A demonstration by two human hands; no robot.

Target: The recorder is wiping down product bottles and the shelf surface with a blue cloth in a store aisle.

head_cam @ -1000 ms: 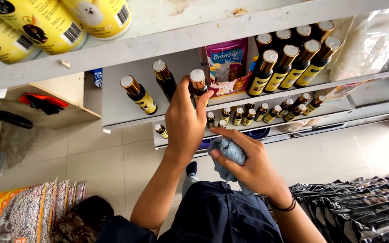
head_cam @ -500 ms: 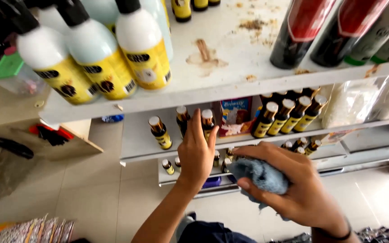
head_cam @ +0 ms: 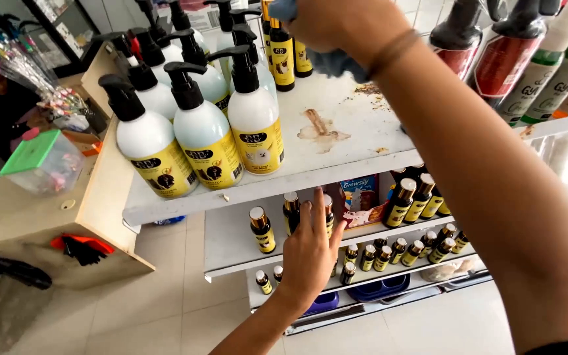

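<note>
At the upper left of the frame the pump bottles [head_cam: 202, 141] are white with black pump tops and yellow labels carrying black marks, standing on a white shelf [head_cam: 336, 141] blotched with brown stains. Lower in the middle, the small bottles [head_cam: 262, 230] are dark with gold caps and yellow labels. At far left a clear box has a green lid [head_cam: 31, 151], with something orange [head_cam: 77, 242] below it.
</note>
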